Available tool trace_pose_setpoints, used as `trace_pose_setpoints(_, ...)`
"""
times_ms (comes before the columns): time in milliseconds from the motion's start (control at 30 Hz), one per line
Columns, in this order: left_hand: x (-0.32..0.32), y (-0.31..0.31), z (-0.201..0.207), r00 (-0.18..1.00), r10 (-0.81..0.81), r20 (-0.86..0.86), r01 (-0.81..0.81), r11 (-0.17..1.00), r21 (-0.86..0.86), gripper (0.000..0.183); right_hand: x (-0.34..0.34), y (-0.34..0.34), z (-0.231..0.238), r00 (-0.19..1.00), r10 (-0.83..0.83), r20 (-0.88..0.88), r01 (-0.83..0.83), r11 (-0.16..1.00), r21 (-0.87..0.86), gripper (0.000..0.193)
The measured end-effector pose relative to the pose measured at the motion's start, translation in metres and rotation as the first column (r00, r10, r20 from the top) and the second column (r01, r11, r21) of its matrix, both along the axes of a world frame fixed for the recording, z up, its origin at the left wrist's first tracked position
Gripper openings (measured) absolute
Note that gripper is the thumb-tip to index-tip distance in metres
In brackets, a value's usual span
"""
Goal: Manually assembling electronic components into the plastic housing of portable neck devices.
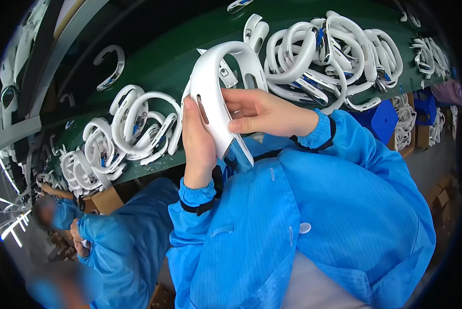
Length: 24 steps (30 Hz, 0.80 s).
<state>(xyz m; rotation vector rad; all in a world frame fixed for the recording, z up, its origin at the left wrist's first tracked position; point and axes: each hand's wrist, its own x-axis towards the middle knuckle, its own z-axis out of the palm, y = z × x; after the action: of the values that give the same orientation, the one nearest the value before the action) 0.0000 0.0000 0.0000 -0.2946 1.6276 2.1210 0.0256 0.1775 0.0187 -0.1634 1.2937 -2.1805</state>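
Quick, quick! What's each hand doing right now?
Left hand: holding the white curved piece against its side.
Right hand: holding that same piece, thumb at its edge.

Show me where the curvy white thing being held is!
In the head view, the curvy white piece is above center, held between the left hand and right hand, with piles of similar pieces on either side.

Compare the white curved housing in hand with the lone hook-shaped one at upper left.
The held housing is raised between left hand and right hand; the lone housing lies on the green bench. The held housing appears larger, seemingly nearer the camera; the lone housing looks smaller. Both are white and curved.
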Motion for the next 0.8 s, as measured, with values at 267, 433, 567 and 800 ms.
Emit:
trace_pose_setpoints(267,0.046,0.002,0.061,0.738,-0.508,-0.445,-0.088,0.58,-0.81,0.059,0.002,-0.006,-0.016,0.977,-0.193,-0.095,0.164,0.954,-0.251,0.078)
trace_pose_setpoints(433,0.039,0.004,0.061,0.798,-0.425,-0.427,-0.024,0.686,-0.727,0.046,0.003,-0.012,-0.011,0.98,-0.183,-0.079,0.159,0.957,-0.242,0.088)
trace_pose_setpoints(567,0.04,0.004,0.064,0.755,-0.53,-0.385,0.002,0.59,-0.808,0.04,0.009,-0.015,-0.014,0.969,-0.226,-0.098,0.204,0.959,-0.197,0.087)
trace_pose_setpoints(800,0.041,0.005,0.049,0.698,-0.694,-0.177,0.118,0.356,-0.927,0.03,0.02,-0.02,-0.012,0.958,-0.284,-0.025,0.285,0.959,0.013,0.082)
